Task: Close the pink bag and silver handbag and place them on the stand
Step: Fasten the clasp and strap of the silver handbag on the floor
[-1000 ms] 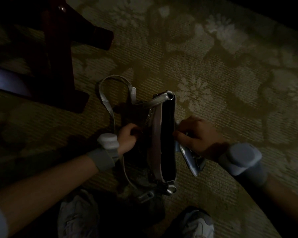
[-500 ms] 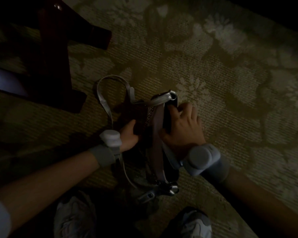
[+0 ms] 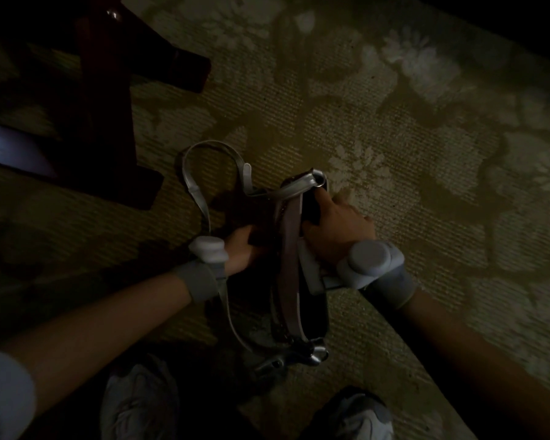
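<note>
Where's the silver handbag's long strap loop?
Head view: the silver strap loop lies on the patterned carpet, upper left of the handbag, beside the dark wooden stand base.

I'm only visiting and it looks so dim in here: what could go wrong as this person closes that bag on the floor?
Three possible snags:
1. The long strap lies looped on the carpet near both shoes; a foot might catch it when the person rises.
2. The right hand has fingers at the handbag opening, so they might get pinched.
3. In this poor light a half-closed flap could go unnoticed.
</note>
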{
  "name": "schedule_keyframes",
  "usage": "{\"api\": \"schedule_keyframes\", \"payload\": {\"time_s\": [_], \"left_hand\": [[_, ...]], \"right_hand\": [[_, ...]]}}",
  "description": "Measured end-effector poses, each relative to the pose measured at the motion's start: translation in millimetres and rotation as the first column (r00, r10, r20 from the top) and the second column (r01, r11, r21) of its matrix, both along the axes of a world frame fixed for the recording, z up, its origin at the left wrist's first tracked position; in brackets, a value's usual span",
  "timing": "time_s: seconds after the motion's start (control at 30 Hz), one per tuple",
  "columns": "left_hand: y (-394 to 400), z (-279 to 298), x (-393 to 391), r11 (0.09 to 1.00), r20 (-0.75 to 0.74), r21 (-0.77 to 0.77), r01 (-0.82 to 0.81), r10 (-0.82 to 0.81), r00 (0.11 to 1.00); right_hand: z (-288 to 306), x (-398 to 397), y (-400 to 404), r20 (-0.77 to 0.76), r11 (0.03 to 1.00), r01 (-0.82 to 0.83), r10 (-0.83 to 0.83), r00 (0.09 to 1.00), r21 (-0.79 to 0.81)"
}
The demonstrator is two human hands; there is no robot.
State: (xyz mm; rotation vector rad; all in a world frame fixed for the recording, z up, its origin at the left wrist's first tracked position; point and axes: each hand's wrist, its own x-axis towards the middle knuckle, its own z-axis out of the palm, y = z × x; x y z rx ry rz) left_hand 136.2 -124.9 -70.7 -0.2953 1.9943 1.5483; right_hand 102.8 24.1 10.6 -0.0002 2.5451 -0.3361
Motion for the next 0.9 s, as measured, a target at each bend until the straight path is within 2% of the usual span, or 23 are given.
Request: {"api": "schedule_keyframes", "payload": {"time_s": [0.1, 0.17, 0.23, 0.33, 0.47, 0.6, 0.73, 0.8, 0.9], "left_hand": [[-3, -6, -3, 0.993, 0.042, -0.058, -0.107, 0.11, 0.993], [-6, -9, -4, 0.981, 0.004, -0.14, -0.131, 0.133, 0.991], [-8, -8, -5, 0.973, -0.074, -0.177, -0.145, 0.133, 0.988], [-8, 2, -7, 0.977, -0.291, -0.141, -0.16, 0.114, 0.95], [-1, 26, -6, 0.992, -0.529, -0.102, -0.075, 0.01, 0.848], [10, 40, 5, 0.957, -0.677, -0.283, 0.067, -0.248, 0.692], [25, 30, 18, 0.911, -0.671, -0.407, 0.069, -0.349, 0.654], [23, 21, 22, 0.862, -0.666, -0.499, 0.095, -0.451, 0.594], [14, 11, 23, 0.832, -0.674, -0.541, 0.119, -0.514, 0.53]], "right_hand": [[-1, -3, 1, 0.027, 1.0, -0.001, 0.001, 1.0, 0.007], [-2, -5, 1, 0.05, 1.0, 0.003, -0.004, 0.999, 0.006], [-2, -7, 2, 0.057, 1.0, -0.011, 0.011, 0.998, -0.001], [-2, -8, 0, 0.062, 0.999, -0.028, 0.03, 0.998, -0.037], [-1, -10, -1, 0.094, 0.997, -0.073, 0.074, 0.993, -0.009], [2, -3, 0, 0.155, 0.967, -0.232, 0.214, 0.964, 0.107], [12, 24, 5, 0.019, 0.936, -0.332, 0.333, 0.943, 0.115], [10, 38, 11, -0.02, 0.922, -0.37, 0.374, 0.927, 0.114], [5, 55, 15, -0.219, 0.883, -0.43, 0.464, 0.858, 0.187]]}}
